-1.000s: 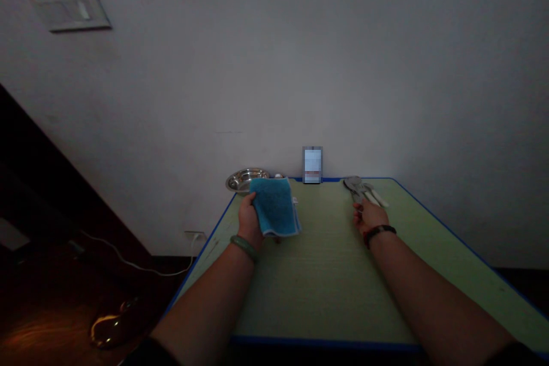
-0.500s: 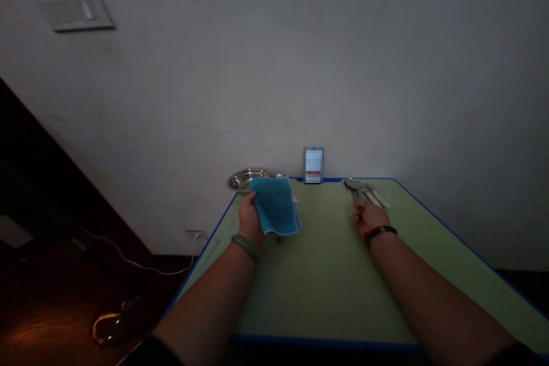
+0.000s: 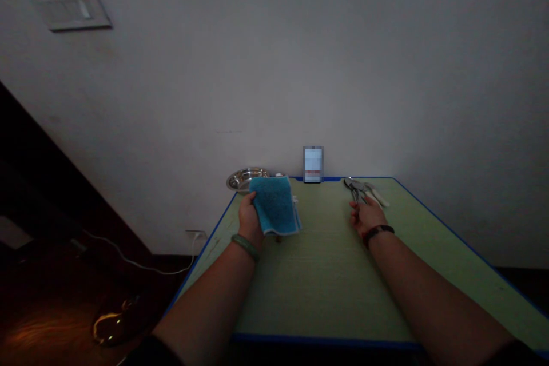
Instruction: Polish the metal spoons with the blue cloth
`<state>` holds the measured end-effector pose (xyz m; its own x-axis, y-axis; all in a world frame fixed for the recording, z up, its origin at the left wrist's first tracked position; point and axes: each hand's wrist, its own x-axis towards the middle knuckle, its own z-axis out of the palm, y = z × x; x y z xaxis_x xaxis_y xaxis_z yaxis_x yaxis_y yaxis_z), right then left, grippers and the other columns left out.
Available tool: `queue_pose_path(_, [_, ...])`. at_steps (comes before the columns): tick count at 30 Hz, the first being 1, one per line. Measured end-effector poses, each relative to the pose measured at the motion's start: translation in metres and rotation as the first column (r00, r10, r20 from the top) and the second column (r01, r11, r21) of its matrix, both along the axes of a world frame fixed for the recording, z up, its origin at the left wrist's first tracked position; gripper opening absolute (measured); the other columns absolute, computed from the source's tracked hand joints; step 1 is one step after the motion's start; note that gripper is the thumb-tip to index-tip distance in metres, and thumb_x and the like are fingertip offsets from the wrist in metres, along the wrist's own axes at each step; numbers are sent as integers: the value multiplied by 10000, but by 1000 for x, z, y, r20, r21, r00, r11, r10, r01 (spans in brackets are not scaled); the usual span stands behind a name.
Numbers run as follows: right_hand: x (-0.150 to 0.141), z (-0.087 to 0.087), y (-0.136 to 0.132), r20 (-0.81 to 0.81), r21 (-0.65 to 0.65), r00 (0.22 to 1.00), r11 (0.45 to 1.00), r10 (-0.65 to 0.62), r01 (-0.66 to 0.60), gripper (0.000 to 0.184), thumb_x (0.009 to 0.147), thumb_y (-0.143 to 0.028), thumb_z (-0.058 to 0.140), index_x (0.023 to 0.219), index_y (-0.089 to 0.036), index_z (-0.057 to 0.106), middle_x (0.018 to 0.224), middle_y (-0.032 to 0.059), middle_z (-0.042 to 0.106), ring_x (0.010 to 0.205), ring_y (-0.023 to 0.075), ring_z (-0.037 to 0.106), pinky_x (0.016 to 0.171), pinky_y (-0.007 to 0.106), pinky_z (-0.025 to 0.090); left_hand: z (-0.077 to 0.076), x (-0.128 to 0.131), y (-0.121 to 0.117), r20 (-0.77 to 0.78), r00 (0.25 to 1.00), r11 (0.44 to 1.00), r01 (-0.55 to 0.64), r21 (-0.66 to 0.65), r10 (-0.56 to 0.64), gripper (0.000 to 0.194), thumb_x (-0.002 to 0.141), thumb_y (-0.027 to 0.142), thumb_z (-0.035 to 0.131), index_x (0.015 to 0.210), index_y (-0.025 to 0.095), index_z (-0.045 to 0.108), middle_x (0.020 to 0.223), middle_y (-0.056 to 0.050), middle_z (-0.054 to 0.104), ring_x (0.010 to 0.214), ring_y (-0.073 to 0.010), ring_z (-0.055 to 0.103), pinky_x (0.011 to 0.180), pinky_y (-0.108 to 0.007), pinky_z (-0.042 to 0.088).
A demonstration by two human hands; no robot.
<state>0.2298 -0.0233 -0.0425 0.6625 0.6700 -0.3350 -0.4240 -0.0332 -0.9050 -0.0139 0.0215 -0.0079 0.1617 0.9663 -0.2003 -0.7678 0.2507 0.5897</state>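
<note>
My left hand (image 3: 251, 217) grips a folded blue cloth (image 3: 274, 206) by its left edge, thumb on top, and holds it up over the left part of the table. A shiny metal bowl (image 3: 240, 177) is partly covered by the cloth. On the right, my right hand (image 3: 369, 218) has its fingers closed at the handles of a bunch of metal utensils (image 3: 352, 185), apparently spoons. It seems to pinch one spoon handle, though the fingertips are small and dim. Pale handles (image 3: 377, 197) lie just beyond that hand.
A pale green table (image 3: 317, 286) with blue edging stands against a grey wall (image 3: 386, 68). A phone-like device (image 3: 313, 164) leans upright at the table's back edge. Low on the left, a white cable (image 3: 141, 267) runs to a wall socket (image 3: 196, 234).
My right hand has shifted slightly left at the utensils, and its fingers have moved a little along the handles. The left hand and the cloth stay nearly where they were.
</note>
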Motion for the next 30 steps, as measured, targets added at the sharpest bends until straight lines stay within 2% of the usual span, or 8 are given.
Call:
queue_pose_path(6, [-2, 4, -2, -14, -33, 1000, 999, 2, -3, 319, 752, -181, 496, 1043, -294, 433, 615, -81, 558, 329, 38, 417, 312, 141, 324, 2, 2, -1, -44, 998, 999, -40, -20, 39, 326, 720, 306, 461, 930, 111, 618, 792, -106, 694, 816, -278, 642, 747, -402, 508])
queue_pose_path(10, [-1, 3, -1, -49, -18, 999, 1000, 6, -7, 299, 743, -128, 475, 990, -291, 437, 623, -82, 555, 334, 40, 431, 323, 143, 331, 2, 2, 0, -71, 996, 998, -55, -1, 55, 292, 730, 307, 452, 876, 122, 624, 703, -90, 685, 784, -269, 648, 769, -402, 500])
queue_pose_path(17, [-6, 9, -4, -127, -24, 991, 999, 37, -40, 289, 778, -162, 457, 1021, -307, 398, 639, -53, 581, 381, 72, 502, 339, 148, 341, 1, 2, 2, -64, 996, 997, -67, -29, 65, 298, 726, 296, 457, 907, 128, 623, 767, -94, 692, 808, -268, 643, 758, -403, 505])
queue_pose_path(22, [-10, 18, -7, -187, -35, 981, 998, 51, -59, 218, 829, -189, 369, 1022, -288, 385, 628, -32, 581, 347, 70, 469, 337, 155, 337, 2, 2, 2, -72, 995, 997, -71, -14, 70, 276, 726, 299, 456, 846, 122, 630, 716, -97, 684, 781, -271, 643, 749, -397, 508])
queue_pose_path(26, [-12, 19, -7, -191, -40, 979, 996, 68, -76, 180, 826, -216, 387, 992, -289, 389, 670, -29, 589, 345, 69, 464, 334, 161, 334, 2, 2, 1, -76, 994, 997, -81, -5, 80, 254, 725, 294, 453, 804, 125, 626, 668, -88, 675, 741, -262, 646, 750, -391, 507])
queue_pose_path(30, [-14, 19, -8, -187, -26, 979, 996, 81, -87, 168, 816, -210, 394, 966, -284, 395, 713, -22, 598, 361, 71, 477, 342, 166, 337, 1, 3, 2, -63, 993, 995, -97, -4, 97, 250, 710, 274, 471, 841, 126, 624, 681, -87, 678, 771, -265, 644, 755, -394, 502])
